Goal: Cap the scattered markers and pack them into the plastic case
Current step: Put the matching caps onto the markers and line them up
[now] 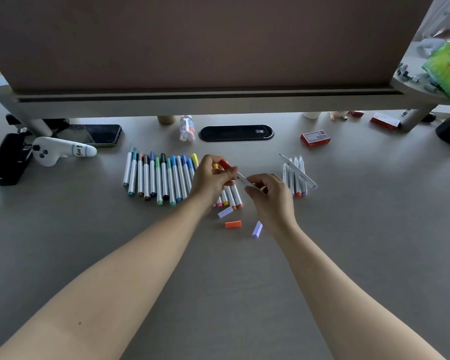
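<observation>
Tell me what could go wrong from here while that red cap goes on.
1. The left hand holds the red cap over the capped row; a slip could knock that row out of line.
2. Three loose caps, lilac, orange and purple, lie under the forearms and could be swept away.
3. The uncapped markers beside the right hand have one lying across them; a bump could roll it off.

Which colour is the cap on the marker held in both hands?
Red cap, seen in the head view.
</observation>
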A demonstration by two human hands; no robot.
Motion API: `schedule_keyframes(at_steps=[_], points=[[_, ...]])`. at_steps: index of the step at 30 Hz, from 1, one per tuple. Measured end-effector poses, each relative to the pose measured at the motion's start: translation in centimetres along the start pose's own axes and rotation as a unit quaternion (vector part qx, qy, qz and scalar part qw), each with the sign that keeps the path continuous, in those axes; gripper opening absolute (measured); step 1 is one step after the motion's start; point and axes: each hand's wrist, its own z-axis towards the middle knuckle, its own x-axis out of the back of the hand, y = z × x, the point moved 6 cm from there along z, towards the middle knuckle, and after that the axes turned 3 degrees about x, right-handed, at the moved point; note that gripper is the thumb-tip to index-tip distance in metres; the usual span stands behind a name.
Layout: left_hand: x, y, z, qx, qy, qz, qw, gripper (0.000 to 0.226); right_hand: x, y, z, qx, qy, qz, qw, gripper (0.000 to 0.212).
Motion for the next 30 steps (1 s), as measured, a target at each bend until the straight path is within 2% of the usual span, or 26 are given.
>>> schedule_keyframes(at_steps=[3, 5, 8, 12, 16, 19, 25, 30], points=[[-1.0, 0.6, 0.8, 0.010, -0.019, 0.002, 1.000, 0.043, -0.3, 0.0, 0.7, 0.005, 0.016, 0.014, 1.000, 0.021], [-1.3, 0.9, 1.6, 0.015, -0.024, 0.034, 0.999, 0.044, -0.5, 0.5, 1.2, -0.001, 0.010, 0.032, 0.999, 0.021], [-1.7, 0.6, 3.0, 0.003, -0.039, 0.127, 0.991, 0.047, 0.1, 3.0, 1.7, -0.067, 0.027, 0.063, 0.995, 0.023], [-2.5, -0.2, 5.1, -0.024, -0.070, 0.231, 0.970, 0.051, 1.8, 6.8, 2.8, -0.125, 0.084, -0.020, 0.988, 0.029], [-3.0, -0.9, 6.9, -0.058, -0.080, 0.330, 0.939, 0.051, 1.7, 8.9, 4.3, -0.153, 0.061, -0.158, 0.974, 0.040], [-3.3, -1.4, 7.7, -0.075, -0.083, 0.383, 0.917, 0.054, 0.9, 9.8, 5.1, -0.156, 0.041, -0.232, 0.959, 0.041], [-3.4, -2.0, 8.6, -0.123, -0.065, 0.500, 0.855, 0.058, 0.3, 10.2, 5.7, -0.162, 0.062, -0.262, 0.949, 0.026], [-2.9, -2.5, 8.5, -0.126, -0.060, 0.527, 0.838, 0.055, -0.3, 10.1, 5.7, -0.151, 0.048, -0.270, 0.950, 0.019]])
